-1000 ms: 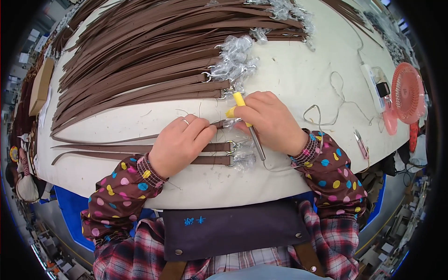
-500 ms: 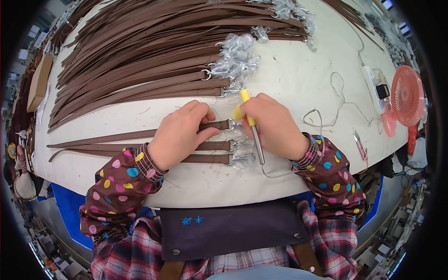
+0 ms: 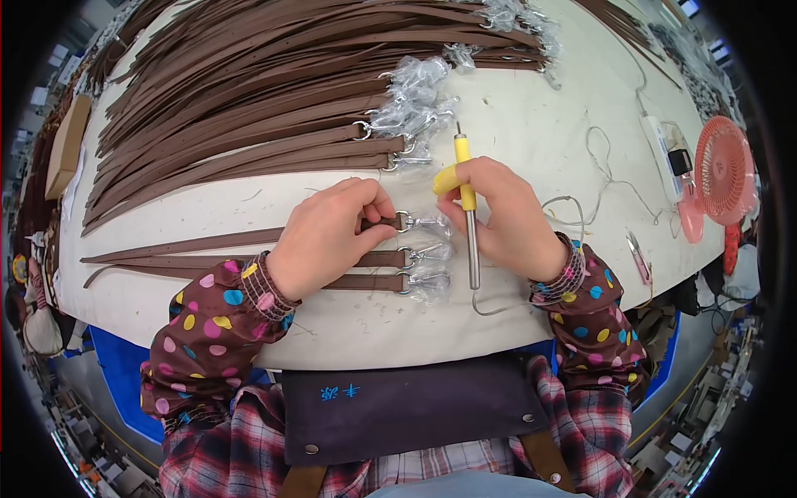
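My left hand [image 3: 328, 236] has its thumb and fingertips closed on the end of a brown strap [image 3: 191, 243], just beside its metal ring. A metal clasp in clear plastic wrap [image 3: 433, 223] hangs off that ring. My right hand [image 3: 519, 224] grips a corded soldering-iron-style pen [image 3: 463, 151], with a yellow handle and a metal rear tube. Its thin tip points away from me, apart from the strap. A yellow covering [image 3: 446, 180] wraps a finger of that hand. Two more brown straps [image 3: 378, 283] with wrapped clasps lie nearer to me.
A large pile of brown straps [image 3: 241, 108] covers the far left of the pale tabletop [image 3: 531, 332]. At right stand a pink fan [image 3: 724, 170], a white power strip [image 3: 660, 153] and small snips [image 3: 639, 259]. The pen's cord [image 3: 502, 310] runs under my right sleeve.
My right hand has drawn back to the right with the pen, and the pen's tip now shows clear of the wrapped clasps. My left hand keeps its pinch on the strap.
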Demonstrator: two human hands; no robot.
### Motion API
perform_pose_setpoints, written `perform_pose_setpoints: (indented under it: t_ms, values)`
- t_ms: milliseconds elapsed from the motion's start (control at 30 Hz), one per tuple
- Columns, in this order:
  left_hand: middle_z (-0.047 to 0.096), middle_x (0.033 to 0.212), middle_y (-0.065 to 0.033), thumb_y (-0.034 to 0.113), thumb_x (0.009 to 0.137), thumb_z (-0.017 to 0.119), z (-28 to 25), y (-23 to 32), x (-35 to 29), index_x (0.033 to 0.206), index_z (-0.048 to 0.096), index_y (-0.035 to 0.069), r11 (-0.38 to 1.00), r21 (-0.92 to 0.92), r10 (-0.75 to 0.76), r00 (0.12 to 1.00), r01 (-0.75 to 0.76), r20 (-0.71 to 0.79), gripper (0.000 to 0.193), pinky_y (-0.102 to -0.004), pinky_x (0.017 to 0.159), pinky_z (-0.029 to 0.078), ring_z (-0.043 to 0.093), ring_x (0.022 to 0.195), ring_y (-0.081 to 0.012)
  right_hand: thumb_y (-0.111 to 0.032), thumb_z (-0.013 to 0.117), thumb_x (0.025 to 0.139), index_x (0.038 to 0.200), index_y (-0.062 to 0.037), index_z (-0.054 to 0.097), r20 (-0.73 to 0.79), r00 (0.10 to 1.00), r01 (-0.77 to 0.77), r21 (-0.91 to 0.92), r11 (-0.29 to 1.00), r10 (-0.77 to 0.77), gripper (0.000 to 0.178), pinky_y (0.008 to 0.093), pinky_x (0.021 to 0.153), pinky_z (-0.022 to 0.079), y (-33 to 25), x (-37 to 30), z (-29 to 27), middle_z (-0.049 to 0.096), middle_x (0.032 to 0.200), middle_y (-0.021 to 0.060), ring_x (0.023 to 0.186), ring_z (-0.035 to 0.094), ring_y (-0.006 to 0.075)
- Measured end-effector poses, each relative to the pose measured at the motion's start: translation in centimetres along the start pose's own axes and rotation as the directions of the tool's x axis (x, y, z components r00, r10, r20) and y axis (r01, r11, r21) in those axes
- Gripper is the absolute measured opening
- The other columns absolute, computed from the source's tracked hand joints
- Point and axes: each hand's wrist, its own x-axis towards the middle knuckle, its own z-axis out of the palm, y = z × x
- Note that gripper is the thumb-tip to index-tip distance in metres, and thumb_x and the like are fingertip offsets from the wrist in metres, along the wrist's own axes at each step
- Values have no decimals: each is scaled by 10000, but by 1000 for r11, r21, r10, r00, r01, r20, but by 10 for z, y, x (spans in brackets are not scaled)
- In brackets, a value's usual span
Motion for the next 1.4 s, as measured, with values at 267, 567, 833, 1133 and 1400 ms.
perform_pose_setpoints:
  t_ms: [267,567,833,1133,1400]
  values:
    - [583,688,-48,141,815,665,-3,-10,1,848,579,30,987,-156,-32,998,40,54,144,-281,570,451,552,599,-150,-124,588,910,1038,-6,556,-44,961,-145,763,630,273,177,228,630,441,-12,0,22,604,880,55,725,550,79]
    - [598,681,-35,114,866,616,-2,-19,-1,865,539,-4,931,-357,-57,997,70,46,141,-253,526,452,560,570,-108,-156,651,849,927,-15,516,-62,960,-205,504,839,272,210,231,568,433,-6,2,37,602,763,27,615,520,83]
    - [606,677,-55,117,778,712,-2,-12,1,896,558,-10,978,-208,-18,1000,22,21,232,-267,545,461,575,580,-144,-112,619,853,906,-21,481,-164,948,-154,517,842,274,174,235,565,430,-5,2,36,569,750,37,638,522,84]
    - [589,643,-43,135,733,736,-3,-7,6,882,584,3,991,-115,-67,996,74,63,250,-304,548,446,567,581,-173,-116,614,860,897,-25,484,-169,940,-151,572,806,296,163,229,590,413,-5,1,34,552,744,25,668,496,77]
    - [569,663,-23,167,759,707,-3,-4,6,835,602,48,996,-68,-53,995,59,86,176,-303,556,438,550,598,-169,-118,616,859,896,-27,487,-179,943,-135,564,815,280,163,230,592,411,-5,0,34,539,752,21,666,493,80]
